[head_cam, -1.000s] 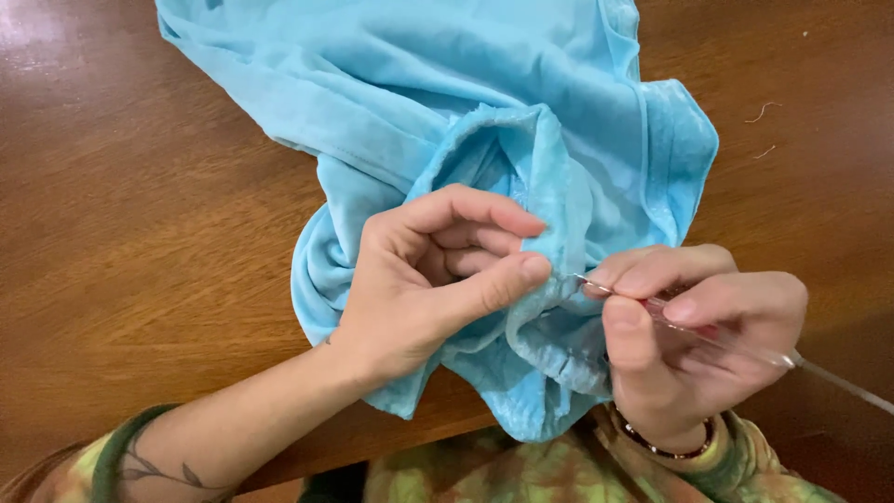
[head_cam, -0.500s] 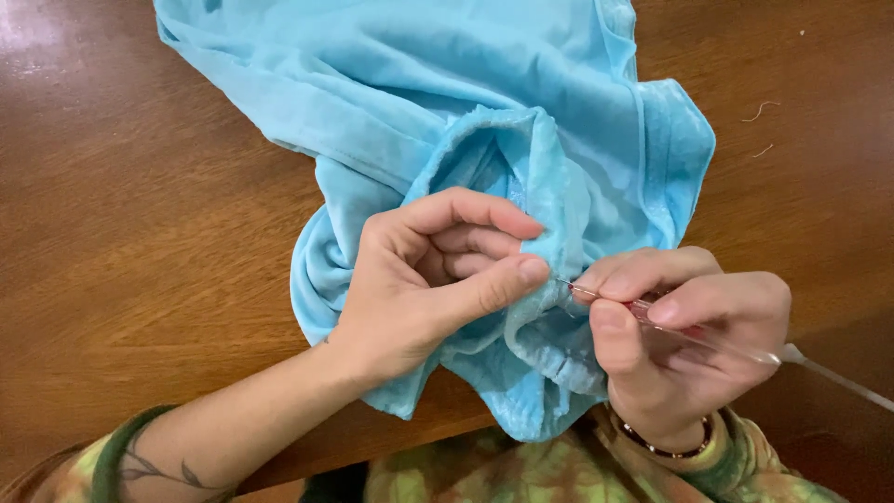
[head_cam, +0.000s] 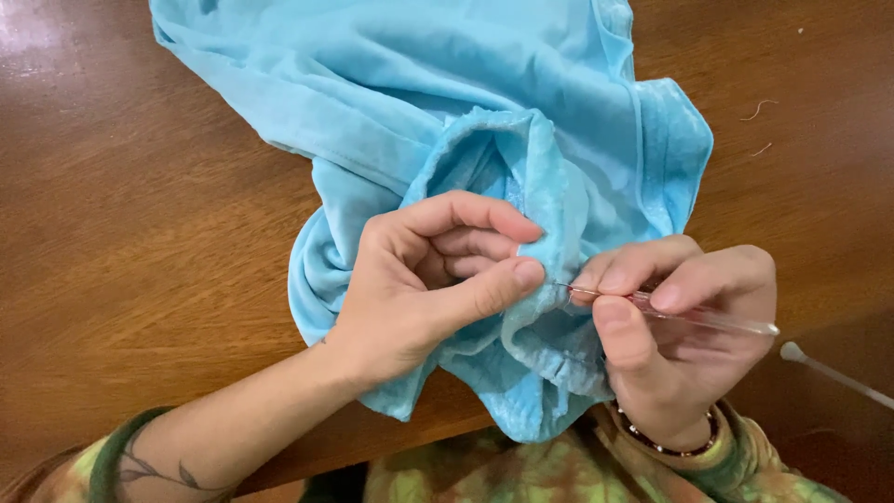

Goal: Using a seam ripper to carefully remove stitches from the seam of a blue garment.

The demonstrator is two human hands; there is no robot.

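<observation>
A blue garment (head_cam: 447, 121) is lying on a brown wooden table (head_cam: 121, 251), filling the frame's upper centre. The left hand (head_cam: 419, 279) is pinching its fold; the right hand (head_cam: 670, 326) is gripping a clear-handled tool (head_cam: 698, 317).

A single head-worn camera looks steeply down, from close range, onto a brown wooden table (head_cam: 140, 279). The table's near edge runs along the bottom of the view, with the wearer's sleeves just below it. A light blue garment (head_cam: 447, 112) on the table fills the upper centre, cut off by the top edge. There is no second view to overlap with.
</observation>
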